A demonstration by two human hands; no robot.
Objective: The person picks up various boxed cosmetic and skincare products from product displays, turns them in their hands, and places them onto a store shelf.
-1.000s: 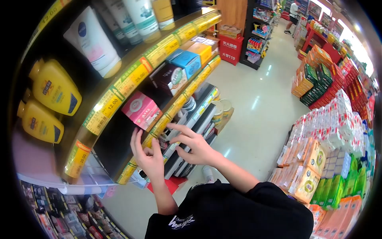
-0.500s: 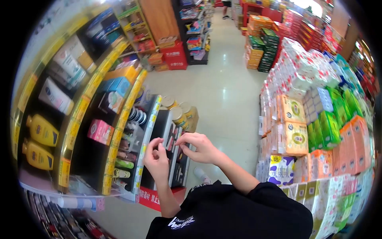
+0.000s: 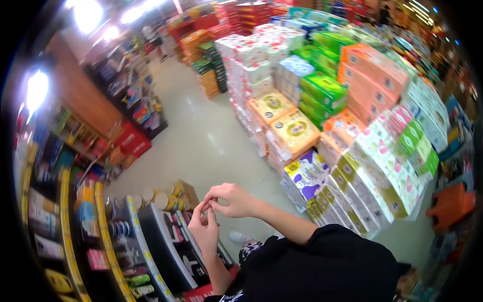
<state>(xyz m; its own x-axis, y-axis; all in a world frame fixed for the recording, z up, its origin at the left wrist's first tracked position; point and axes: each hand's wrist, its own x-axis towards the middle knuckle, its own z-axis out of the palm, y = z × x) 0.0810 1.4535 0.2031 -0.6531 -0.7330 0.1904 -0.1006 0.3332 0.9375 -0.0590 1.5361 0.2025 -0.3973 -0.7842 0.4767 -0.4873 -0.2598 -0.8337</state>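
My left hand (image 3: 204,230) is raised in front of my body, its thumb and fingers curled together. The fingertips of my right hand (image 3: 235,201) meet those of the left in a pinch. Anything between the fingers is too small or too hidden to make out. Both hands are in the air, closest to a low shelf unit (image 3: 166,236) with small packaged goods on the left. Several lidded jars (image 3: 163,200) stand just beyond the hands, beside a cardboard box (image 3: 189,193).
Stacked tissue packs (image 3: 294,132) line the right side of the aisle floor (image 3: 201,146). Shelves with yellow price strips (image 3: 70,236) stand at the left. A red box (image 3: 132,142) and orange cartons (image 3: 207,83) lie farther ahead. A person (image 3: 153,40) stands far down the aisle.
The view has swung to the right, bringing more of the tissue packs into sight. My hands, apart before, now touch at the fingertips.
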